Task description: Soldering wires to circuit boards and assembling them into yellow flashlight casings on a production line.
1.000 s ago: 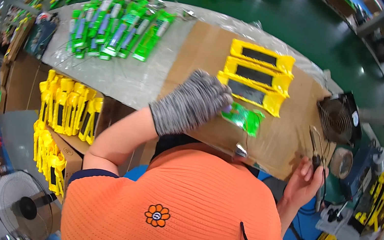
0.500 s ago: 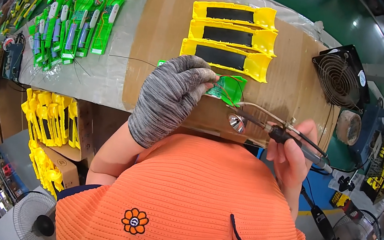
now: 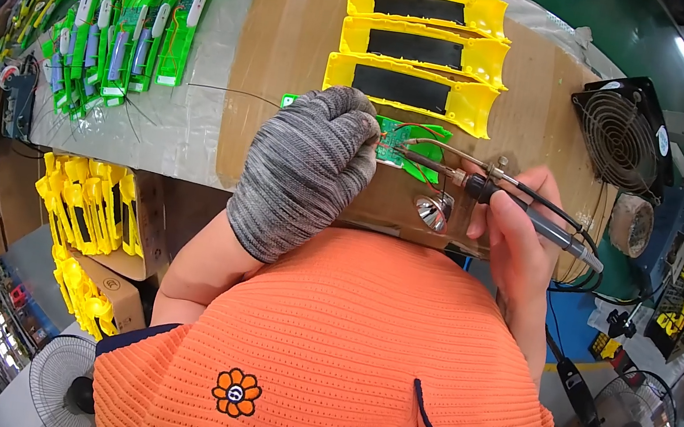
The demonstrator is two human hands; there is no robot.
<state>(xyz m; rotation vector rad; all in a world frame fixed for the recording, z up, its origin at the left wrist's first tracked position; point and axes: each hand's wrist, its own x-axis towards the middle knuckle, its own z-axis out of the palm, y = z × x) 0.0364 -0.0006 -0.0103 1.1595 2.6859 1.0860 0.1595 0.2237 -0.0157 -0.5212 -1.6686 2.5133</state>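
My left hand [image 3: 308,171], in a grey knitted glove, is closed over a green casing [image 3: 423,171]; what its fingertips pinch is hidden. To the right of them shows a small green circuit board [image 3: 388,151] with thin red and dark wires. My right hand [image 3: 525,228], bare, is wrapped round a soldering iron [image 3: 547,228] with a thin metal tube running alongside its shaft. The iron's tip reaches the board next to the gloved fingers; whether it touches cannot be made out. A shiny reflector cup [image 3: 431,214] lies below the board on the cardboard [image 3: 290,29].
Three yellow casings [image 3: 409,91] with black strips lie beyond the board. Several green casings [image 3: 128,49] with wires sit at left. A black fan [image 3: 621,136] and a tape roll [image 3: 630,226] stand right. Boxes of yellow parts [image 3: 86,206] are at lower left.
The soldering iron's tip has moved left and up onto the board area. My left hand has shifted slightly, and its fingertips no longer show. The reflector cup sits slightly farther right.
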